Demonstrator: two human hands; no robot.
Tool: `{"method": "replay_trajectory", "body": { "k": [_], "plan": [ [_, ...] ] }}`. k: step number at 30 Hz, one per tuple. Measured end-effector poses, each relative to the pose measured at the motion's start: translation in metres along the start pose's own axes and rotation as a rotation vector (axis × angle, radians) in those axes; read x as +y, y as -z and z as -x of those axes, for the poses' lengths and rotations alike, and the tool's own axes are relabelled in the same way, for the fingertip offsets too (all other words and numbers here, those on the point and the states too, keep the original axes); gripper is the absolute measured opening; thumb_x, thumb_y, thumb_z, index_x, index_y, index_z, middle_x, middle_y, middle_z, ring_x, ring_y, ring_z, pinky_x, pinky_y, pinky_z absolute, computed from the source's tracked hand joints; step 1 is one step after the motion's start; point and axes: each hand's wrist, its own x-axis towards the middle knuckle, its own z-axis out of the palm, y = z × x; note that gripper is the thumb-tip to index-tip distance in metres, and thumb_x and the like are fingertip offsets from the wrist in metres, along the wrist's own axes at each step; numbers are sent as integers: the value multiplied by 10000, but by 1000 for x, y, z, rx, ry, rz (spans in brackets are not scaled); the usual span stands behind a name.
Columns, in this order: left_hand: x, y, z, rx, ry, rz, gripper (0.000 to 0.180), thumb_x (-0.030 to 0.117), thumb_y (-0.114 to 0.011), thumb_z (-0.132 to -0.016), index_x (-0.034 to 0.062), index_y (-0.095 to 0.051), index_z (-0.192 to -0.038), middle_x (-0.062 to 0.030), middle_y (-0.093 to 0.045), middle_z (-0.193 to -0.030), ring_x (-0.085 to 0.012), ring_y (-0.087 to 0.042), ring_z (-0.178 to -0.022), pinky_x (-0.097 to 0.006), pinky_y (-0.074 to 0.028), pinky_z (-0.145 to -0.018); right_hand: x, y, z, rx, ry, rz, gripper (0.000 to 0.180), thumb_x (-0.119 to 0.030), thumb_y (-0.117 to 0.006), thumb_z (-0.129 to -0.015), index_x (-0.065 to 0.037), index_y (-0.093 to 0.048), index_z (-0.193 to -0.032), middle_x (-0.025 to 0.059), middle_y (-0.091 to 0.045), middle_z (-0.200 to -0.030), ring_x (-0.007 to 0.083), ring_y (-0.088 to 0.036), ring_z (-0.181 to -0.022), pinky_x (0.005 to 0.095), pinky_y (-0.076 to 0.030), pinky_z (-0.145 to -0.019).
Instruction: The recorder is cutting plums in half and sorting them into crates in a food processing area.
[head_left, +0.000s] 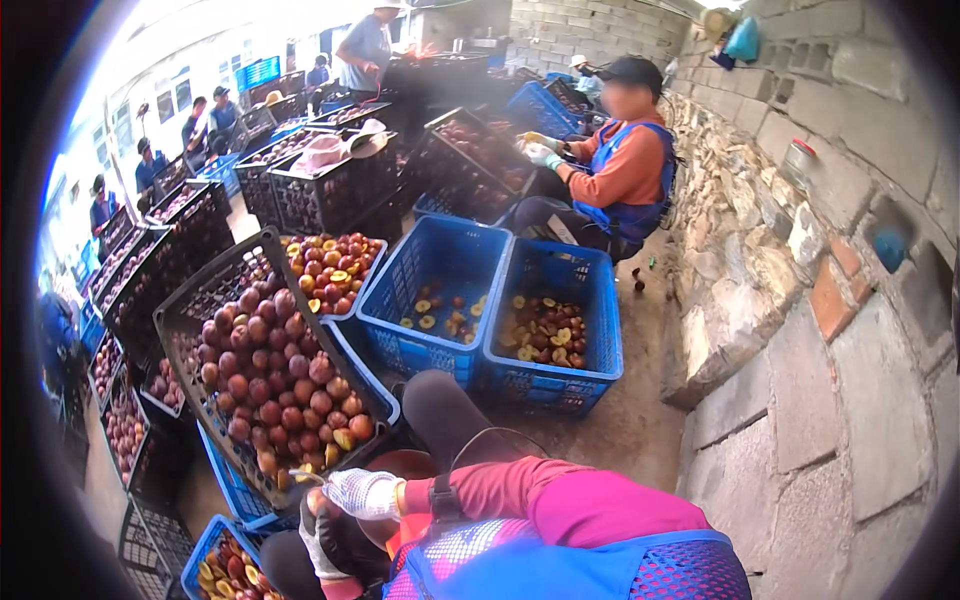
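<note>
My right hand, in a white knit glove, is closed on a slim, pale, curved tool at the lower edge of the tilted black crate. Its exact kind is hard to make out. Just below, my left hand, also gloved, curls around what looks like a reddish plum, partly hidden by the fingers. Whole dark-red plums fill the black crate, with a few cut ones showing yellow flesh near its bottom corner.
Two blue crates with some cut plums stand ahead. Another blue crate of halves is at lower left. A co-worker sits beyond, beside a stone wall. Stacked black crates and several people fill the far left.
</note>
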Motion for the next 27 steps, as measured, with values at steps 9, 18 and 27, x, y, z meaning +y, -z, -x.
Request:
{"method": "replay_trajectory", "body": {
  "k": [9,18,27],
  "plan": [
    [0,-9,2,-90,28,206,362,308,-662,-1129,5,-651,-1325,-40,-691,-1187,-160,-641,-1076,-328,-526,-992,-7,13,19,-35,89,308,303,-214,-556,-1093,-1,-770,-1081,243,-799,-979,440,-803,-909,534,-621,-796],
    [-23,4,4,123,-171,-507,519,216,-785,-1019,-28,-605,-1441,-121,-691,-1322,-241,-665,-1205,-384,-534,-1084,16,35,22,-91,92,505,299,-304,-633,-1063,-61,-707,-1220,206,-799,-926,417,-806,-819,538,-627,-698],
    [-17,39,-14,54,141,604,542,267,-721,-1071,17,-581,-1530,-134,-671,-1436,-275,-668,-1305,-447,-537,-1159,49,19,-4,265,255,193,291,-298,-642,-1104,-77,-716,-1277,185,-800,-989,396,-784,-806,505,-617,-687]
  ]
}}
